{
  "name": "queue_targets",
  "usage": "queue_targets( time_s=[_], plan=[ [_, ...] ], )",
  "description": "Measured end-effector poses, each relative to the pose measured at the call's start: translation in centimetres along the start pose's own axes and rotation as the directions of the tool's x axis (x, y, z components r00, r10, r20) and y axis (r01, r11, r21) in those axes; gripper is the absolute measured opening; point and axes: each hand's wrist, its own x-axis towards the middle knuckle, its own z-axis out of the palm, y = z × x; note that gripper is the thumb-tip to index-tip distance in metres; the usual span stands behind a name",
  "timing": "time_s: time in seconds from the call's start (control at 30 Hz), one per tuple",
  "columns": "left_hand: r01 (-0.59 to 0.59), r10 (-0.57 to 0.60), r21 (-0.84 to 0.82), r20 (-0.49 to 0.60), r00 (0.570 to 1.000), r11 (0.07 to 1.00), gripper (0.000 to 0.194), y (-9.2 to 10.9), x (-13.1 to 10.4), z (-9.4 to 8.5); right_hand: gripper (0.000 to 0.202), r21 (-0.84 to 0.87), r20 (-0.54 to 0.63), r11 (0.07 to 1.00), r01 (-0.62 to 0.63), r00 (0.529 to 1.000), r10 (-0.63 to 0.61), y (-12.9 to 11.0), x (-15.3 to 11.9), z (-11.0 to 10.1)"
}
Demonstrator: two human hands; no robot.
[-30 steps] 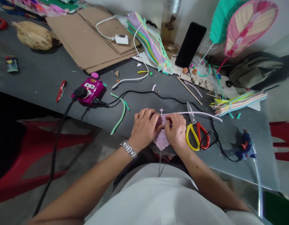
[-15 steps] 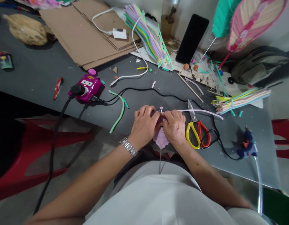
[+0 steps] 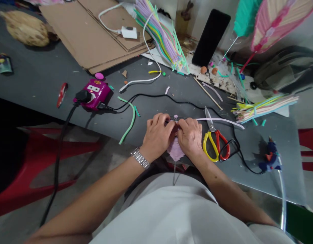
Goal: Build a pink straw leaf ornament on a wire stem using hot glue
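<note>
At the table's front edge, my left hand (image 3: 158, 135) and my right hand (image 3: 190, 137) meet, fingers bent and pinching a small lilac leaf-shaped piece (image 3: 176, 151) between them. A thin wire stem (image 3: 174, 173) hangs from its lower end toward my shirt. Its tip shows as a small lilac knob (image 3: 176, 116) above my fingers. From my right hand a lilac fuzzy strip (image 3: 222, 119) runs right, passing over the scissors (image 3: 214, 135) with yellow and red handles. My fingertips hide the middle of the piece.
A purple power adapter (image 3: 96, 93) and green strip (image 3: 131, 123) lie left. Black cable (image 3: 156, 95) crosses behind my hands. A blue glue gun (image 3: 271, 157) rests right. Farther back are cardboard (image 3: 95, 40), fuzzy-stem bundles (image 3: 162, 37), and a phone (image 3: 210, 37).
The view has shifted slightly, so the objects at the right appear farther right. Both hands keep nearly the same pinch on the lilac piece.
</note>
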Motion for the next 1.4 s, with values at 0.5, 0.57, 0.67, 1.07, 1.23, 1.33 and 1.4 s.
queue_targets(
  time_s=[0.5, 0.57, 0.67, 1.07, 1.23, 1.33, 1.4],
  plan=[
    [-0.016, 0.016, 0.009, -0.055, 0.998, 1.000, 0.033, -0.06, 0.00, 0.20, 0.022, 0.076, -0.101, 0.997, -0.014, 0.995, 0.021, 0.44, 0.05, 0.37],
    [-0.016, 0.017, 0.022, -0.057, 0.998, 1.000, 0.033, -0.04, 0.01, 0.23, 0.023, 0.058, -0.090, 0.998, -0.012, 0.996, 0.018, 0.41, 0.09, 0.34],
    [-0.013, 0.015, 0.029, -0.051, 0.999, 0.999, 0.030, -0.01, -0.01, 0.20, 0.023, 0.048, -0.058, 0.999, -0.018, 0.998, 0.020, 0.31, 0.22, 0.25],
    [0.008, -0.007, 0.046, -0.028, 1.000, 0.999, 0.028, -0.01, 0.29, 0.28, 0.022, 0.036, -0.027, 0.999, -0.017, 0.999, 0.018, 0.27, 0.57, 0.42],
    [0.004, -0.002, 0.047, -0.027, 1.000, 0.999, 0.025, -0.04, 0.23, 0.24, 0.022, 0.038, -0.028, 0.999, -0.010, 1.000, 0.011, 0.27, 0.56, 0.45],
    [0.003, -0.002, 0.042, -0.022, 1.000, 0.999, 0.023, -0.06, 0.27, 0.25, 0.021, 0.037, -0.037, 0.999, -0.003, 0.999, 0.005, 0.24, 0.60, 0.47],
    [0.000, 0.001, 0.040, -0.022, 1.000, 0.999, 0.022, -0.07, 0.31, 0.27, 0.021, 0.044, -0.046, 0.999, 0.000, 0.999, 0.002, 0.24, 0.59, 0.50]
  ],
)
